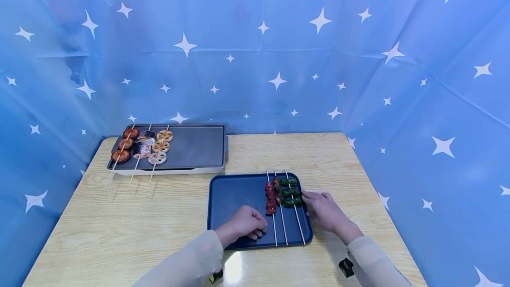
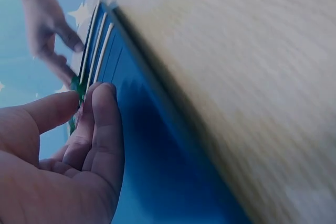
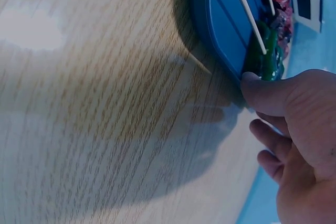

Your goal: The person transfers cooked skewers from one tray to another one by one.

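A dark blue tray (image 1: 235,194) lies on the table with three skewers on its right side. The skewer of green peppers (image 1: 291,192) is rightmost, a brown skewer (image 1: 277,191) beside it, then a skewer of red meat chunks (image 1: 270,198). My right hand (image 1: 328,211) is at the tray's right rim, fingers near the peppers' ends; in the right wrist view its thumb (image 3: 265,94) is against the rim beside a pepper. Over the tray's front part, my left hand (image 1: 244,223) has loosely bent fingers, left of the meat skewer. The left wrist view shows nothing held there.
A flat griddle (image 1: 199,145) stands at the table's back left. Across its left part lie skewers of round brown slices (image 1: 125,144), fish pieces (image 1: 142,147) and lotus root slices (image 1: 160,146), sticks overhanging the front. A blue star-patterned curtain (image 1: 247,48) surrounds the wooden table (image 1: 119,225).
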Demonstrator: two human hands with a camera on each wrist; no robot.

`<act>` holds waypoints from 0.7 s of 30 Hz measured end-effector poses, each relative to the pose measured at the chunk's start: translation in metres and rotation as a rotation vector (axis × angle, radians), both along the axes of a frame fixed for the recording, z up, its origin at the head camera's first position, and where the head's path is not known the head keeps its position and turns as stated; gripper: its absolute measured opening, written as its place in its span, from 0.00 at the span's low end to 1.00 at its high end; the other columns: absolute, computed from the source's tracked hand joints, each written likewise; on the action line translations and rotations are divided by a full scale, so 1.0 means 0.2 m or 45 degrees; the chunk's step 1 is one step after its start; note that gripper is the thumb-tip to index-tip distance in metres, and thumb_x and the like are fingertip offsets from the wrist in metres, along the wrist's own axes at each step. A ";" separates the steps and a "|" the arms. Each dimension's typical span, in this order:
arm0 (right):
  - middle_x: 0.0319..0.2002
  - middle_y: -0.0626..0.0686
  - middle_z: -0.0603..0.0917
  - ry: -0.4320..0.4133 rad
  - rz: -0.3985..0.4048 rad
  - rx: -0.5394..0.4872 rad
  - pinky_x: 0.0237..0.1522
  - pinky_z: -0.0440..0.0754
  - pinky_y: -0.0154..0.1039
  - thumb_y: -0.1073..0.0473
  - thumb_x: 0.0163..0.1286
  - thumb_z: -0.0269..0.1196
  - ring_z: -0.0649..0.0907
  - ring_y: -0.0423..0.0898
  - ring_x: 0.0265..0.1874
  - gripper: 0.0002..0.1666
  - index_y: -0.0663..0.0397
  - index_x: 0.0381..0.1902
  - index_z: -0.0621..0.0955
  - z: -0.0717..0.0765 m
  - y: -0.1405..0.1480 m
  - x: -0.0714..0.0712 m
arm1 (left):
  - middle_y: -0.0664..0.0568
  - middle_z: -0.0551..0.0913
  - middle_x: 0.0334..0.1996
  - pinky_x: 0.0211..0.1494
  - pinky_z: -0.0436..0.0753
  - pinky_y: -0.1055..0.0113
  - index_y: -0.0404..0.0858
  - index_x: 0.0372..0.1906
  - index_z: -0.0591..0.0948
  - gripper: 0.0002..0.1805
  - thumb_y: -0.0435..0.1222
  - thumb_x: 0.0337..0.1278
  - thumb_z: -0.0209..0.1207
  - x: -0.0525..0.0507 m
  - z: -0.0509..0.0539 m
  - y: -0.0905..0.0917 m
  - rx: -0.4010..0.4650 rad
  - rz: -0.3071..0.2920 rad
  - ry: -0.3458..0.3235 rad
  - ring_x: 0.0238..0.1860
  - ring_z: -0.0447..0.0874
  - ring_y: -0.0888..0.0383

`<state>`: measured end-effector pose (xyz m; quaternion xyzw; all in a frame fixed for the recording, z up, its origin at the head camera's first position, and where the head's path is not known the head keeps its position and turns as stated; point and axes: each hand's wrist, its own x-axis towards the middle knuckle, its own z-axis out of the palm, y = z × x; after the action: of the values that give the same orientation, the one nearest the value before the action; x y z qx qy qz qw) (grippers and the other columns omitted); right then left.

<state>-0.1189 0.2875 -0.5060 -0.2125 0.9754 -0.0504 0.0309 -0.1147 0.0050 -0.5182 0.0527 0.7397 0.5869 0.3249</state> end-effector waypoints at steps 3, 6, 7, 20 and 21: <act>0.66 0.60 0.74 -0.007 -0.003 -0.002 0.56 0.75 0.58 0.63 0.61 0.69 0.77 0.56 0.62 0.29 0.63 0.60 0.78 0.00 0.00 0.00 | 0.43 0.88 0.30 0.26 0.86 0.69 0.27 0.38 0.85 0.09 0.31 0.58 0.62 -0.02 0.01 -0.06 0.007 0.005 -0.011 0.23 0.82 0.62; 0.66 0.60 0.74 -0.004 -0.002 0.005 0.56 0.75 0.58 0.62 0.61 0.69 0.77 0.55 0.63 0.29 0.63 0.60 0.78 0.00 0.00 0.00 | 0.43 0.88 0.31 0.27 0.86 0.69 0.26 0.41 0.84 0.10 0.31 0.59 0.61 -0.05 0.03 -0.12 0.008 0.020 -0.005 0.25 0.82 0.63; 0.66 0.59 0.74 -0.003 -0.003 0.005 0.56 0.75 0.58 0.62 0.61 0.69 0.77 0.55 0.63 0.29 0.63 0.60 0.78 0.00 0.00 0.00 | 0.43 0.88 0.32 0.28 0.87 0.69 0.26 0.42 0.84 0.11 0.31 0.59 0.60 -0.06 0.04 -0.14 0.010 0.026 0.002 0.25 0.83 0.63; 0.66 0.59 0.75 0.009 -0.004 0.004 0.55 0.75 0.57 0.63 0.61 0.69 0.78 0.55 0.62 0.28 0.63 0.60 0.78 0.00 0.00 0.00 | 0.41 0.87 0.39 0.36 0.88 0.66 0.24 0.53 0.78 0.19 0.36 0.67 0.57 -0.20 0.20 -0.45 -0.024 0.171 0.036 0.32 0.85 0.60; 0.66 0.59 0.75 0.008 -0.003 0.002 0.55 0.75 0.57 0.63 0.61 0.69 0.77 0.55 0.62 0.28 0.63 0.60 0.78 0.00 0.00 0.00 | 0.41 0.87 0.39 0.36 0.88 0.66 0.25 0.53 0.78 0.19 0.36 0.67 0.56 -0.21 0.22 -0.48 -0.030 0.194 0.037 0.33 0.85 0.60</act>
<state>-0.1187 0.2869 -0.5065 -0.2114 0.9758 -0.0488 0.0280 -0.1570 -0.0906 -0.4748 0.0009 0.7531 0.6003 0.2694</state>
